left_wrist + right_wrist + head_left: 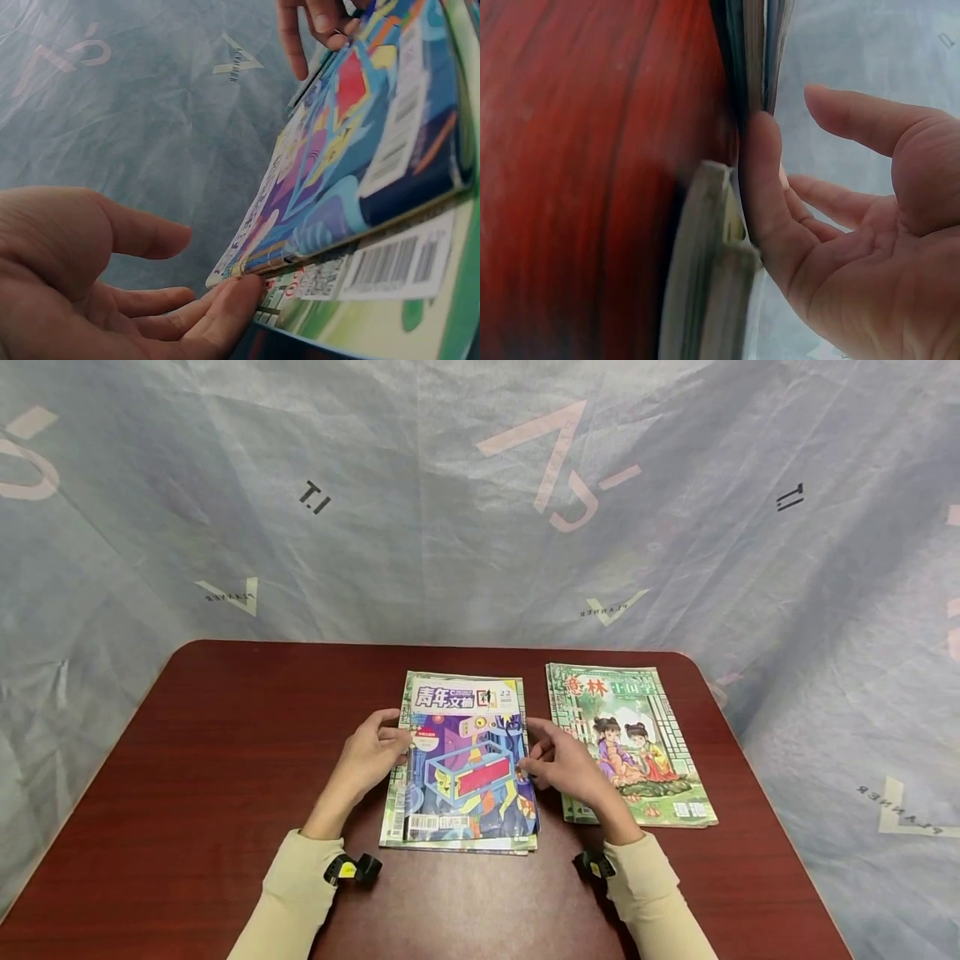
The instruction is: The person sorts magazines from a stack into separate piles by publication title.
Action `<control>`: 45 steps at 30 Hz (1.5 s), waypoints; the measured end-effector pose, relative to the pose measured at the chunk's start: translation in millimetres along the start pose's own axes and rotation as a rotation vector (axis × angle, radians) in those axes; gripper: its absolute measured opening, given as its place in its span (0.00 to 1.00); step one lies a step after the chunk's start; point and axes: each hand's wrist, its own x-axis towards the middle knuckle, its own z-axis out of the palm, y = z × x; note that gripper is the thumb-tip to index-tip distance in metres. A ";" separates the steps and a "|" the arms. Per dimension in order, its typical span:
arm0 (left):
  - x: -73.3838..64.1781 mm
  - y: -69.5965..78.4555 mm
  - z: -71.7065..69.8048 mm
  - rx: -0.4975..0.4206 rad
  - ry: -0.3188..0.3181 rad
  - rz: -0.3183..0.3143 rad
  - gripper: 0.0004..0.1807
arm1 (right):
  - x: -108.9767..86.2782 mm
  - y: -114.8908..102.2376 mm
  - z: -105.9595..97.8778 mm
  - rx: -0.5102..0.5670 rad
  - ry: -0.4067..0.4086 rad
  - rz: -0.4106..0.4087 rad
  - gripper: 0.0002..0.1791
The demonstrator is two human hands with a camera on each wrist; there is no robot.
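A magazine (468, 760) with a purple and blue cover lies on top of a green-covered magazine (395, 822) in a stack at the table's middle. My left hand (371, 747) is at the stack's left edge. In the left wrist view, its fingertips (244, 292) touch the edge of the lower magazine, and the thumb stands apart. My right hand (562, 764) is at the right edge, between the two stacks. One of its fingers (765, 157) lies along the pages' side in the right wrist view, with the thumb raised away.
To the right lies a second stack, topped by a green magazine (630, 727) with two cartoon figures; its corner is close to my right hand. The dark red table (225, 760) extends far to the left. Behind it hangs a grey printed cloth (420, 510).
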 end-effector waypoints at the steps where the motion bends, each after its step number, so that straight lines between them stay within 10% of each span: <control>1: -0.5 -0.3 0.4 0.018 0.011 -0.001 0.33 | -0.1 0.1 0.5 -0.002 0.001 -0.002 0.40; 45: -0.4 -4.7 17.2 0.171 0.014 0.088 0.35 | -2.1 -3.4 0.6 -0.108 -0.007 0.034 0.45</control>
